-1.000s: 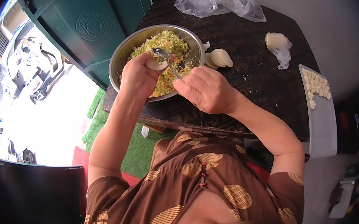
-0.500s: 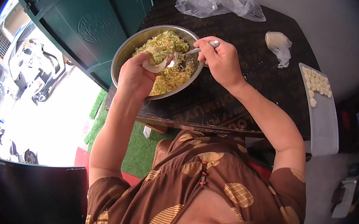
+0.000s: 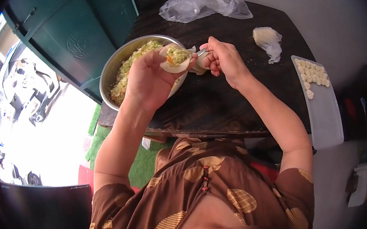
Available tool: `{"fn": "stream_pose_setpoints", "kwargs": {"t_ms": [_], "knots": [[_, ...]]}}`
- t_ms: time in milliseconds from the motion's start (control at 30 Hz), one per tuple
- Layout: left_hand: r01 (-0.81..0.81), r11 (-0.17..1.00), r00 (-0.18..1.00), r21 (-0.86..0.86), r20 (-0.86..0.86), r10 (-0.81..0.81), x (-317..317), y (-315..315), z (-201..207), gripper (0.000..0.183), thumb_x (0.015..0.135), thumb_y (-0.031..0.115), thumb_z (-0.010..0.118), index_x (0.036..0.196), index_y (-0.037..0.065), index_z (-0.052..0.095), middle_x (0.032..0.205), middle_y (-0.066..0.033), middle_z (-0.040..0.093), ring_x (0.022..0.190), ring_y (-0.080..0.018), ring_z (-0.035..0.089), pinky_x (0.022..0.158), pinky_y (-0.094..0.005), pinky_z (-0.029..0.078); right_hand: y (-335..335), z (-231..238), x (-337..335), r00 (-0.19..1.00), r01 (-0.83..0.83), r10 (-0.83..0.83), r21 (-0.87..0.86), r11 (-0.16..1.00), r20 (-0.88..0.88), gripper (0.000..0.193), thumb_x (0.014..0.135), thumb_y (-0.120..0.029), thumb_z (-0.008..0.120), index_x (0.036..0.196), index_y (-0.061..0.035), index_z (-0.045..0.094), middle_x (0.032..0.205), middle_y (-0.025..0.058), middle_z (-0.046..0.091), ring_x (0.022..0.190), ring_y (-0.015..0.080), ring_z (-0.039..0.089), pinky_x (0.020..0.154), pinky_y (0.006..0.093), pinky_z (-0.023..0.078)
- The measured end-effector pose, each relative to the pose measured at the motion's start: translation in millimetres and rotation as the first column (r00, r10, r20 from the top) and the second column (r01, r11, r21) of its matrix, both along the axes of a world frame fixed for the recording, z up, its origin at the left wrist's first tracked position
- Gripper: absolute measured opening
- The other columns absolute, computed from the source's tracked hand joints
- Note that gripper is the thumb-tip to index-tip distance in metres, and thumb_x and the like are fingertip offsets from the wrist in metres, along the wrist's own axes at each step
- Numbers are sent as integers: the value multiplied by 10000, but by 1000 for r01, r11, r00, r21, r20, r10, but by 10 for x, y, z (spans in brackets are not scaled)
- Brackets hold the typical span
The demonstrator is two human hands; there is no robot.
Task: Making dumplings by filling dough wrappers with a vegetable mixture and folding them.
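Observation:
My left hand (image 3: 146,80) is closed on a round, pale dumpling wrapper (image 3: 181,67), held up over the right rim of the metal bowl (image 3: 108,84). A mound of chopped vegetable filling (image 3: 178,55) with green and orange bits sits on the wrapper. Close by on the right, my right hand (image 3: 227,63) grips a metal spoon (image 3: 202,52), whose front end is hidden near the left fingertips. More of the filling lies in the bowl. Beneath the right fingers shows a pale, rounded thing (image 3: 199,68), mostly hidden, that I cannot make out.
A crumpled clear plastic bag (image 3: 205,5) lies at the back of the dark table (image 3: 218,106). Right of it is a pale, round stack (image 3: 264,34) partly in plastic. A white tray (image 3: 324,117) with several small pale dumplings stands at the right edge. A green metal door (image 3: 72,36) is behind the bowl.
Both hands have come up and right, out of the bowl. The wrapper now faces up with a mound of filling on it, and the spoon has moved out of the filling. The view has shifted slightly.

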State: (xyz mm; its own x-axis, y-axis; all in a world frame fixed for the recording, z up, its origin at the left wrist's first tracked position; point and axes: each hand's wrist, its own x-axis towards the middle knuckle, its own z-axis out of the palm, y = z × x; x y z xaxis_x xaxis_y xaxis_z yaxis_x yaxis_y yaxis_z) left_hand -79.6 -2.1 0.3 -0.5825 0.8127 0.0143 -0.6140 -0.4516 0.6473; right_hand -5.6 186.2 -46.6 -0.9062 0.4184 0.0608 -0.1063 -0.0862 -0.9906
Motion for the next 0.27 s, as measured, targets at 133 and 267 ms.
{"fn": "stream_pose_setpoints", "kwargs": {"t_ms": [133,267], "knots": [[76,997,991,0,-113,-76,179,254,-29,398,795,-63,353,1178,-142,427,1176,-269,537,1110,-387,569,1023,-484,446,227,-23,228,997,82,-82,44,996,-8,445,969,-406,450,982,20,577,639,63,571,489,82,449,434,234,360],[139,988,977,-72,-150,-149,357,516,-62,491,767,-51,367,1246,-156,391,1257,-311,482,1205,-414,505,1085,-475,387,523,-156,452,996,87,-86,67,994,-11,476,984,-413,413,1028,33,574,659,64,574,503,85,456,462,229,369]]}}
